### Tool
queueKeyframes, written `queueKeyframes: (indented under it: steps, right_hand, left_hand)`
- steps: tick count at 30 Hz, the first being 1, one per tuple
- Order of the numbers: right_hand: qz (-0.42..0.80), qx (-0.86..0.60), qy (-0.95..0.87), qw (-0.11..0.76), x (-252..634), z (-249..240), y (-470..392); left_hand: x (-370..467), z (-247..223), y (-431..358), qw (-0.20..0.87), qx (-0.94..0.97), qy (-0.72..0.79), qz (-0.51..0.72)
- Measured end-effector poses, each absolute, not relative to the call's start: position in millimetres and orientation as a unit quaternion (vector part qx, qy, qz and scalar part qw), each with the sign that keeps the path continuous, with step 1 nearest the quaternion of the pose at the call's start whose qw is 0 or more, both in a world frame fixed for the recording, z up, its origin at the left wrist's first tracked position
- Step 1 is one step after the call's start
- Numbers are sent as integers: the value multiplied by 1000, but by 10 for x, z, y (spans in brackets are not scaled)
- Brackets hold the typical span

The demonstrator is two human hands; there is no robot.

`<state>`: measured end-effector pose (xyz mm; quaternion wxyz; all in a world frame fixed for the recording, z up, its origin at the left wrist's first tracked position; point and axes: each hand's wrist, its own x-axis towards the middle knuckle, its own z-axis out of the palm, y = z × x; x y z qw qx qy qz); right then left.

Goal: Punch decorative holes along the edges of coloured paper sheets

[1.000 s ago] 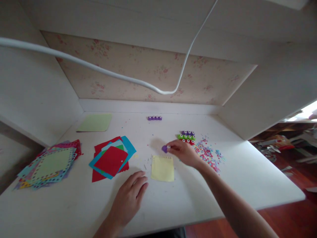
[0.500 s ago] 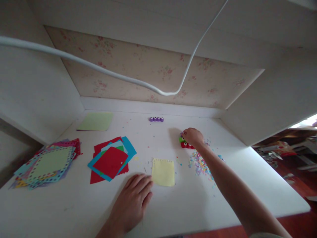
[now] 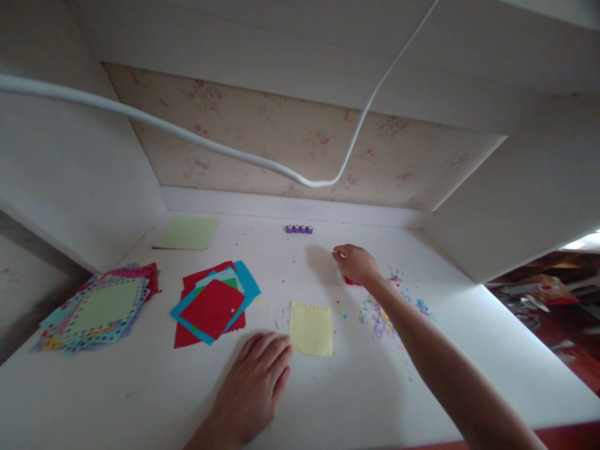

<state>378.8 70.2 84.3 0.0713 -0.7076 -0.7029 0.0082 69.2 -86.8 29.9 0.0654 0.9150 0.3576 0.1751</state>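
Shifted up and right from the yellow sheet (image 3: 311,329) since a second ago, my right hand (image 3: 357,264) curls just over the red pieces (image 3: 352,281), pinching what I can't tell, while my farther left hand (image 3: 255,382), fingers together, rests by the sheet.

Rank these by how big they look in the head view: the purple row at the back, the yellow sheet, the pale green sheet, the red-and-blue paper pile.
1. Red-and-blue paper pile
2. Unsure: yellow sheet and pale green sheet; the green lies farther back
3. Purple row
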Motion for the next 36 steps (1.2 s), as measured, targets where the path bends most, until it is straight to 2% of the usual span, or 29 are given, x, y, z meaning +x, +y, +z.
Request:
queueKeyframes:
  steps: [10,16,23,26,28,29,33,36]
  right_hand:
    - [63,-701,-700,118,3358,678,1887]
    - [100,-708,-688,125,3231,588,2045]
    - [109,-693,-676,226,3258,616,1469]
    - [169,-637,-712,244,3116,517,923]
    - [261,-534,-751,287,2996,430,556]
    - [268,-509,-764,293,2943,397,401]
    - [238,-475,-808,254,2876,428,56]
    - [180,-525,-788,268,3008,544,-45]
  left_hand:
    - [679,376,-814,76,922,344,160]
    - [705,435,-786,106,918,357,140]
    - [700,390,-786,101,916,360,145]
    - [791,354,-732,99,914,361,158]
    - [894,334,-668,107,911,360,170]
    - [948,325,-632,111,910,357,179]
    - [1078,311,-472,113,909,335,220]
    - [1063,331,-340,95,891,366,250]
